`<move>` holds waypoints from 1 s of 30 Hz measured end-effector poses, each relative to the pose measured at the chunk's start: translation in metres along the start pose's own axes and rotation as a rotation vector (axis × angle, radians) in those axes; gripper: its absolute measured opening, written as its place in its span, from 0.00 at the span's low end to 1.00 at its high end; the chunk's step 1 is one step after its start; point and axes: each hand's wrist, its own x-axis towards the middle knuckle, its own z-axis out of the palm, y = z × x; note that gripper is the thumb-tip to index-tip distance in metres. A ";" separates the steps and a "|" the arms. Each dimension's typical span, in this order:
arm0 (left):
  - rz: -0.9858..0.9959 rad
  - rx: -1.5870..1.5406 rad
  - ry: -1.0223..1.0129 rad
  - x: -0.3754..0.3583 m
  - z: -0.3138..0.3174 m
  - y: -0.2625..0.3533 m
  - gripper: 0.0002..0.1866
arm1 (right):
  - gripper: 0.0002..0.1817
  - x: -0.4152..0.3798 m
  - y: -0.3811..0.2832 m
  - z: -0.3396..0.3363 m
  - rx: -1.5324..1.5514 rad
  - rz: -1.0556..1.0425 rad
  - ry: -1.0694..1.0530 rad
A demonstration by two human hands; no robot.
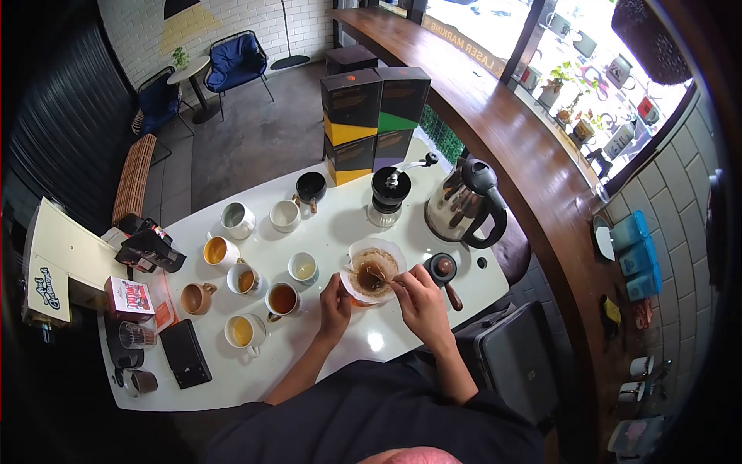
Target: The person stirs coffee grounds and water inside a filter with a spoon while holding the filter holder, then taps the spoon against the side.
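A coffee dripper lined with a white paper filter (pixel 356 254) stands near the table's front edge, with wet brown coffee (pixel 371 280) inside. My left hand (pixel 335 311) is closed against the dripper's left side; its exact hold below the rim is partly hidden. In my right hand (pixel 420 304), pinched fingers hold a thin spoon (pixel 378 276) whose lower end dips into the coffee. Amber colour shows under the dripper, though the vessel there is mostly covered. Left of my left hand is a cup of dark tea-coloured liquid (pixel 283 298).
Several cups, including a yellow-filled white cup (pixel 241 331), stand on the left of the white table (pixel 309 371). A hand grinder (pixel 386 197), a kettle (pixel 456 205) and stacked boxes (pixel 352 100) stand behind the dripper. A tamper-like wooden-handled tool (pixel 442 271) lies right. A black scale (pixel 185 354) lies left.
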 end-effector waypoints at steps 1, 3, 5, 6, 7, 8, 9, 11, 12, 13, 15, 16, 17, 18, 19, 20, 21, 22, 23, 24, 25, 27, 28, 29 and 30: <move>0.006 -0.001 0.010 0.000 0.000 -0.001 0.08 | 0.05 0.000 0.000 0.001 0.001 0.001 0.002; 0.000 0.001 0.001 -0.001 0.000 -0.003 0.08 | 0.05 -0.001 0.000 0.002 -0.039 0.032 0.042; -0.004 0.004 -0.004 -0.001 -0.002 -0.005 0.08 | 0.04 -0.002 -0.002 0.000 -0.039 0.029 0.025; -0.010 0.009 -0.006 -0.001 -0.003 -0.006 0.08 | 0.04 -0.001 -0.002 -0.001 -0.040 0.024 0.007; -0.017 0.014 -0.010 -0.002 -0.003 -0.007 0.07 | 0.04 -0.001 0.000 -0.001 -0.040 0.026 0.007; -0.018 0.015 -0.012 -0.003 -0.003 -0.008 0.07 | 0.04 -0.001 0.002 0.000 -0.043 0.018 0.029; -0.024 0.014 -0.006 -0.003 -0.003 -0.007 0.07 | 0.04 -0.001 0.003 0.001 -0.047 0.008 0.050; -0.028 0.012 0.000 -0.002 -0.002 -0.005 0.07 | 0.05 -0.001 0.003 -0.001 -0.001 0.021 0.040; -0.030 -0.008 0.001 -0.001 -0.001 -0.001 0.07 | 0.05 -0.001 0.003 -0.001 0.046 0.033 0.029; -0.032 -0.029 0.003 0.000 0.000 0.002 0.06 | 0.05 0.000 0.002 -0.002 0.045 0.034 0.029; -0.025 -0.029 0.003 0.000 0.000 0.000 0.06 | 0.05 0.001 -0.001 -0.002 0.070 0.020 0.051; -0.015 -0.028 0.005 0.001 0.001 0.000 0.06 | 0.05 0.001 -0.001 -0.002 0.069 0.019 0.051; -0.014 -0.028 0.006 0.000 0.000 0.001 0.06 | 0.05 0.001 0.001 -0.002 0.044 0.027 0.039; -0.027 -0.009 0.000 0.001 0.000 0.004 0.06 | 0.05 0.001 0.001 -0.001 0.018 0.035 0.026; -0.039 0.010 -0.006 0.001 -0.001 0.006 0.05 | 0.05 0.000 0.001 -0.001 0.019 0.034 0.025; -0.039 0.011 -0.005 0.000 -0.001 0.003 0.05 | 0.05 0.000 0.000 -0.001 0.047 0.034 0.016; -0.028 0.013 0.009 0.000 -0.001 0.000 0.06 | 0.05 0.000 0.000 -0.001 0.074 0.035 0.006; -0.017 0.015 0.022 -0.001 0.000 -0.002 0.06 | 0.05 0.000 -0.001 0.000 0.075 0.035 0.006; -0.018 0.015 0.022 -0.002 -0.001 -0.005 0.06 | 0.05 0.000 -0.001 0.000 0.065 0.037 0.027; -0.022 0.006 0.009 -0.001 -0.001 -0.003 0.06 | 0.05 0.000 -0.001 0.001 0.056 0.040 0.049; -0.024 -0.002 -0.004 0.000 -0.001 -0.001 0.06 | 0.05 -0.001 0.000 0.001 0.056 0.040 0.049; -0.021 -0.013 -0.011 0.001 -0.001 0.002 0.05 | 0.05 -0.002 0.002 0.002 0.008 0.044 0.011; -0.020 -0.022 -0.015 0.001 -0.001 0.003 0.05 | 0.05 -0.001 0.002 0.002 0.010 0.040 0.009; -0.021 -0.017 -0.011 0.001 -0.001 0.003 0.05 | 0.05 -0.001 0.002 0.003 0.040 0.020 0.027; -0.017 -0.022 0.003 0.000 0.000 0.003 0.05 | 0.05 -0.001 0.002 0.003 0.070 0.000 0.044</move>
